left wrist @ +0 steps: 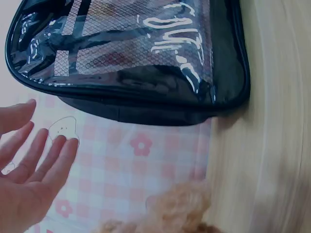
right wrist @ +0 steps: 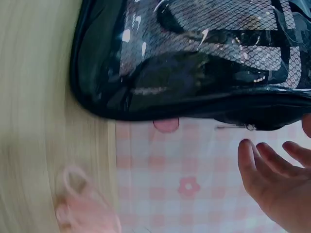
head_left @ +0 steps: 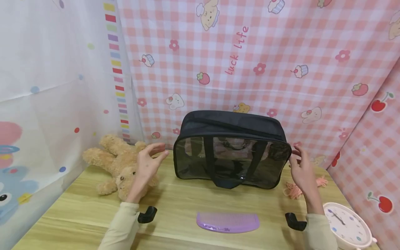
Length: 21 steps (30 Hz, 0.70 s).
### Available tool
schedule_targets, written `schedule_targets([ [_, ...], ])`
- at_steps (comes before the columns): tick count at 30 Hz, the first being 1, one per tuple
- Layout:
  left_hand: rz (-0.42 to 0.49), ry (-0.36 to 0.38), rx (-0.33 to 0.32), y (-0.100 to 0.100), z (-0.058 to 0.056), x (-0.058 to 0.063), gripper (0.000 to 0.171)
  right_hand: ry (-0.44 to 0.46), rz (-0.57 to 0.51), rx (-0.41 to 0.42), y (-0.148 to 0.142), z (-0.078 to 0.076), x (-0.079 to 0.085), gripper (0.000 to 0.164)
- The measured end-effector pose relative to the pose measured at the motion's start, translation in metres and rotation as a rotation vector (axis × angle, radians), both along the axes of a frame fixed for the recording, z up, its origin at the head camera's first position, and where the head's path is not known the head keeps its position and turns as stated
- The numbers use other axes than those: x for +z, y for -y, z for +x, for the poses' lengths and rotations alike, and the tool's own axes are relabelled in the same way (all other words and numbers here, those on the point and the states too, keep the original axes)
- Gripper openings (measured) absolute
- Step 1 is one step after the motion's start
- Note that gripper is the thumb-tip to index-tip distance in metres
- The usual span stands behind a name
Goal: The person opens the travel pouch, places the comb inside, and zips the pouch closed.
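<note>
A black bag [head_left: 232, 158] with a clear front panel and dark handles stands upright on the table. My left hand [head_left: 150, 161] hovers to its left, above the teddy bear, with fingers loosely bent and holding nothing. In the left wrist view, a gap shows between that hand [left wrist: 34, 170] and the bag [left wrist: 141, 73]. Beside the bag's right edge is my right hand [head_left: 301, 168]. The right wrist view shows its fingers [right wrist: 260, 170] relaxed near the bag's zipper pull [right wrist: 250, 127], apart from it; whether the thumb touches the bag is hard to tell.
A tan teddy bear [head_left: 125, 163] lies at the left. In front of the bag lies a purple comb [head_left: 228, 223]. Pink yarn [head_left: 293, 191] is behind my right wrist, and a white clock [head_left: 347, 225] sits at the front right. Patterned curtains [head_left: 250, 69] hang behind the table [head_left: 175, 205].
</note>
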<state>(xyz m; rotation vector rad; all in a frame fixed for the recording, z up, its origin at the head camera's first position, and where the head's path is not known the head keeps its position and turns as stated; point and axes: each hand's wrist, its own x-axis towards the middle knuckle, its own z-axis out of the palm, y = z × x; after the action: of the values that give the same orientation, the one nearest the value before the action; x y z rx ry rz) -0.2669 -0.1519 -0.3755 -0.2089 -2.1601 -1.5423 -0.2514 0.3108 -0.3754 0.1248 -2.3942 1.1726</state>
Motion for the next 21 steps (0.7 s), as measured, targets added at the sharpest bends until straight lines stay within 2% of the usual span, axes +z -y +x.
schedule_targets([
  [3, 0.098, 0.024, -0.048, -0.004, -0.003, 0.000, 0.032, 0.054, -0.150, 0.049, 0.002, -0.006, -0.001, 0.052],
  [5, 0.133, 0.024, -0.075, -0.008, -0.004, 0.000, 0.033, 0.081, -0.243, 0.070, 0.004, -0.012, -0.004, 0.054],
  [7, 0.142, 0.014, -0.088, -0.012, -0.005, -0.001, 0.032, 0.109, -0.329, 0.077, 0.005, -0.017, -0.006, 0.055],
  [10, 0.126, -0.026, -0.078, -0.018, -0.006, -0.003, 0.027, 0.142, -0.395, 0.065, 0.005, -0.021, -0.011, 0.050],
  [12, 0.109, -0.045, -0.063, -0.024, 0.000, 0.004, 0.023, 0.163, -0.426, 0.053, 0.004, -0.024, -0.014, 0.047],
  [14, 0.098, -0.062, -0.048, -0.028, 0.007, 0.011, 0.021, 0.175, -0.445, 0.038, 0.003, -0.026, -0.017, 0.040],
  [17, 0.088, -0.072, -0.039, -0.032, 0.016, 0.021, 0.020, 0.182, -0.535, 0.024, 0.001, -0.027, -0.020, 0.023],
  [21, 0.090, -0.086, -0.035, -0.034, 0.014, 0.019, 0.020, 0.157, -0.722, 0.017, -0.003, -0.028, -0.024, 0.006],
])
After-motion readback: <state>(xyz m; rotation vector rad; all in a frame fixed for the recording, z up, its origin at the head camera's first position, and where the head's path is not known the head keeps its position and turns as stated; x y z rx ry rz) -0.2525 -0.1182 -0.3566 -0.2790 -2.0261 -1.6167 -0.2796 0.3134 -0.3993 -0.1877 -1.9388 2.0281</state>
